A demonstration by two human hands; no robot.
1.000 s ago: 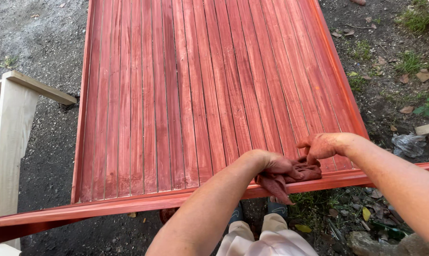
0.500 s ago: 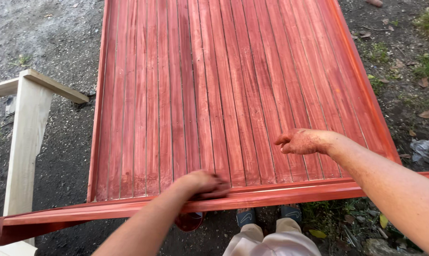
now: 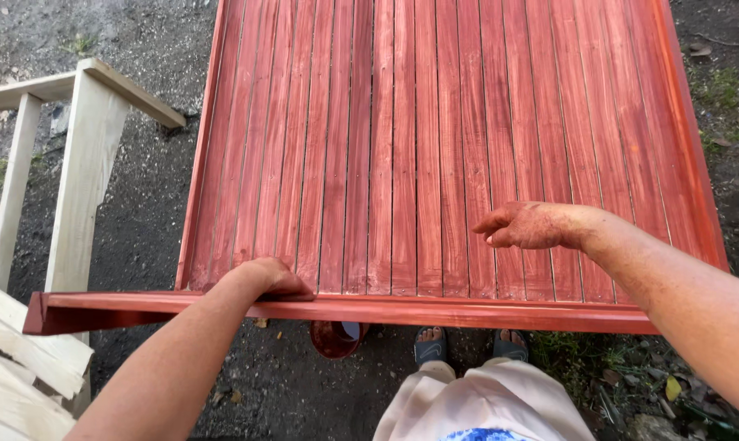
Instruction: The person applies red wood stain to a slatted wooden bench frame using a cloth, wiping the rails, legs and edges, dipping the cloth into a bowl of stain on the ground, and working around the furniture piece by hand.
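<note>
A large red-stained wooden slat panel lies in front of me, its near rail crossing the view. My left hand lies knuckles up on that rail near the panel's left corner, with the fingers bent over onto the slats. What is under the palm is hidden. My right hand, smeared with red stain, hovers just above the slats right of the middle. Its fingers are loose, point left and hold nothing.
A small red-stained pot sits on the dirt under the near rail, beside my sandalled feet. An unpainted pale wooden frame stands at the left, with pale planks at the lower left. Gravel and weeds surround the panel.
Both hands were together on a stained rag at the panel's near right. My left hand has slid left along the near rail; the rag is out of sight. My right hand has lifted free.
</note>
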